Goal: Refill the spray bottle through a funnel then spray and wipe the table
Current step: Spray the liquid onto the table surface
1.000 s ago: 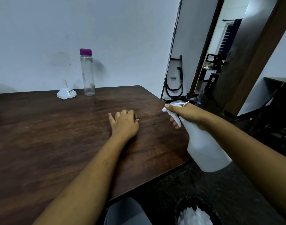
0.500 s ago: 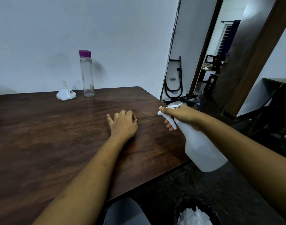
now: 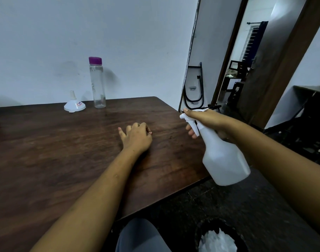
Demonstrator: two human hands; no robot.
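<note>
My right hand (image 3: 206, 120) grips the trigger head of a white spray bottle (image 3: 224, 159), held in the air over the right edge of the dark wooden table (image 3: 46, 151), nozzle pointing left. My left hand (image 3: 137, 137) rests on the table near its middle with the fingers loosely curled, holding nothing. At the back of the table a white funnel (image 3: 74, 104) sits upside down, spout up. Next to it stands a clear water bottle (image 3: 97, 84) with a purple cap, looking nearly empty.
A dark bin with white crumpled material (image 3: 217, 240) stands on the floor at the lower right. A black folded frame (image 3: 195, 88) leans against the wall past the table's right end. An open doorway (image 3: 246, 60) lies beyond.
The spray bottle and my right hand have shifted a little left and toward the table edge. My left hand stays in place on the table.
</note>
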